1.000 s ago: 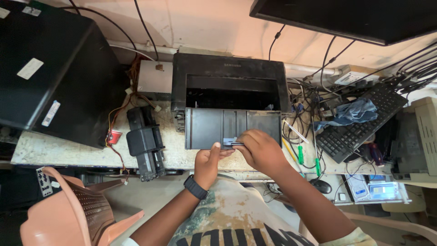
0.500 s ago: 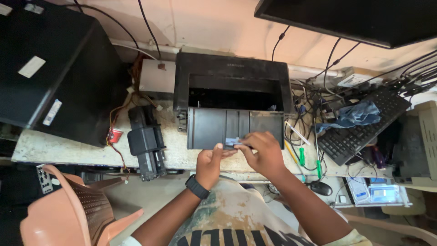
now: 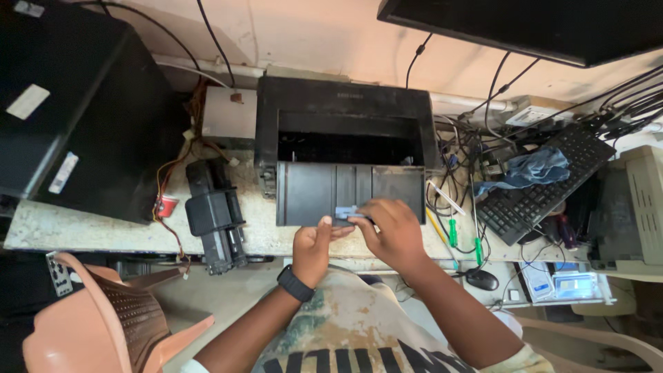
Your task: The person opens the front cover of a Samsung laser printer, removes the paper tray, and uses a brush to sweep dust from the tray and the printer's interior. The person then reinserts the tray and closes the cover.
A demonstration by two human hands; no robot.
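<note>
the small grey strip (image 3: 347, 211) lies crosswise on the front edge of the printer's fold-down tray (image 3: 314, 193), long axis left to right. the right hand (image 3: 392, 229) pinches its right end, the left hand (image 3: 312, 247) its left end, thumb pressing; both equally near on the bench (image 3: 103, 231).

The printer (image 3: 345, 131) is black, its folded-down front tray (image 3: 311, 193) dark grey with ribbed lines. The toner cartridge (image 3: 215, 215) is black. The desk (image 3: 97, 231) is pale speckled stone. The chair (image 3: 103, 324) is salmon-pink with a perforated back. A blue cloth (image 3: 532, 168) lies on the black keyboard (image 3: 545, 183). Two screwdrivers (image 3: 454, 233) have green handles.
</note>
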